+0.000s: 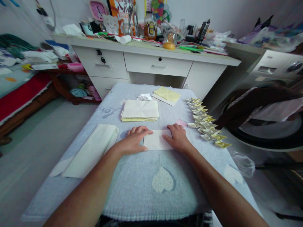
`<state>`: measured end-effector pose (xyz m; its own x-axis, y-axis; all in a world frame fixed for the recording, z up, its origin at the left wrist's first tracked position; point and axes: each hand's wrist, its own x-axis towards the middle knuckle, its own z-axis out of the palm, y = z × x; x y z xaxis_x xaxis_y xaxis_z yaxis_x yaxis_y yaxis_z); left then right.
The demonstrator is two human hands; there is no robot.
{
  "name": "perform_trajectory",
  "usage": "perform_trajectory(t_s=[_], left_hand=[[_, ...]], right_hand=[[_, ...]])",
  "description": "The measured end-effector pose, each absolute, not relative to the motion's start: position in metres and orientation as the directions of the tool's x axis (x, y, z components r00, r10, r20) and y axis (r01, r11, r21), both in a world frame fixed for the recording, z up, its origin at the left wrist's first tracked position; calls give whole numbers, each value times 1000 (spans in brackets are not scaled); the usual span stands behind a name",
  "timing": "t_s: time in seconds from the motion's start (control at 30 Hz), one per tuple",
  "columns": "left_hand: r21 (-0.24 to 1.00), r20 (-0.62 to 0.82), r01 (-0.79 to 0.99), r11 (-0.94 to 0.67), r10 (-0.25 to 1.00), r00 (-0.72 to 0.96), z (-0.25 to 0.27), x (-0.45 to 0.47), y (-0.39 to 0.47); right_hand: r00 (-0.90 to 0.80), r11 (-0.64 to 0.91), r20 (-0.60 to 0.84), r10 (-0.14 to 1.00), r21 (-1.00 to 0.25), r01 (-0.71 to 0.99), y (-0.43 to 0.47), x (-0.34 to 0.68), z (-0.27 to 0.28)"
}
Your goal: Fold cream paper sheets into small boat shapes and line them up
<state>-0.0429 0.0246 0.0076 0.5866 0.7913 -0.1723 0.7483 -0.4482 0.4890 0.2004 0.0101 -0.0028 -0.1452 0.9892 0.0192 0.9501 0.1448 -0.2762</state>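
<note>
A white sheet of paper (156, 140), apparently folded into a rectangle, lies flat on the cloth-covered table between my hands. My left hand (133, 140) rests at its left end, index finger by the far corner and thumb by the near one. At the right end, my right hand (178, 137) lies over the paper with the thumb on top and the other fingers at the far edge. Both hands have fingers apart, pressing rather than gripping. Beyond them is a stack of creased paper squares (140, 110). Rows of small folded paper boats (205, 121) stand to the right.
A large folded white sheet (91, 151) lies on the left. Farther back are a crumpled white tissue (144, 96) and yellow and white squares (167, 94). A clear plastic bag (243, 164) hangs by the right edge. A cluttered white desk (158, 60) stands behind the table.
</note>
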Motion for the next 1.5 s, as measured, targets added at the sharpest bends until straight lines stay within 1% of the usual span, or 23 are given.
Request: perform_trajectory(t_s=[0.07,0.13,0.17,0.23,0.27,0.33,0.37,0.43,0.5,0.53,0.6,0.7,0.87,0.97,1.03,1.13,1.23,1.37,1.43,1.5], left_hand=[[504,-152,732,-459,787,598,6,-44,25],[549,-106,697,-461,789,605,3,-44,26],[588,-71,670,-454,796,602,1,-43,27],[694,20,594,-406,836,548,-5,-38,28],[762,59,540,-357,869,492,-9,-34,29],[897,97,376,-231,934,344,-16,-24,30],[943,100,284,-174,961,259,-19,-19,30],[995,89,42,-94,990,113,-21,-10,29],[984,7,-179,8,997,79,-20,-2,26],[970,-42,-234,68,992,116,-18,1,24],[950,-89,-277,141,977,193,-13,5,19],[964,-94,-222,149,967,239,-8,10,14],[987,-120,-90,134,982,144,-9,12,12],[991,-113,-52,120,985,133,-10,9,12],[991,-113,-57,123,982,151,-9,8,13],[988,-119,-78,133,980,158,-6,7,13],[988,-102,-104,115,987,127,-3,6,12],[979,-97,-173,111,991,87,-3,5,10],[971,-108,-199,129,988,112,-4,5,10],[970,-113,-196,146,979,171,-3,5,9]], right_hand=[[-104,105,18,994,-293,950,12,199,-5],[-87,95,39,995,-349,932,13,202,-6],[-91,105,54,994,-399,911,13,204,-6],[-98,124,77,992,-554,823,15,209,-9],[-90,118,76,993,-657,745,15,212,-10],[-47,73,58,997,-857,510,16,216,-13],[-14,50,48,999,-929,368,16,217,-15],[55,19,25,998,-994,109,16,216,-17],[119,4,-3,993,-999,-52,15,214,-18],[145,5,-10,989,-995,-97,15,211,-18],[189,33,6,982,-989,-144,13,207,-19],[208,76,37,977,-980,-182,10,200,-21],[128,41,11,992,-971,-235,5,195,-21],[100,50,27,995,-970,-240,3,197,-15],[76,49,32,997,-970,-238,2,200,-11],[16,2,-1,1000,-978,-209,1,205,-9],[-32,-22,-16,999,-984,-178,0,207,-9],[-67,-46,-34,997,-979,-197,-1,205,-9],[-62,-41,-27,998,-974,-221,-1,203,-9],[-55,-30,-18,998,-970,-241,-1,201,-9]])
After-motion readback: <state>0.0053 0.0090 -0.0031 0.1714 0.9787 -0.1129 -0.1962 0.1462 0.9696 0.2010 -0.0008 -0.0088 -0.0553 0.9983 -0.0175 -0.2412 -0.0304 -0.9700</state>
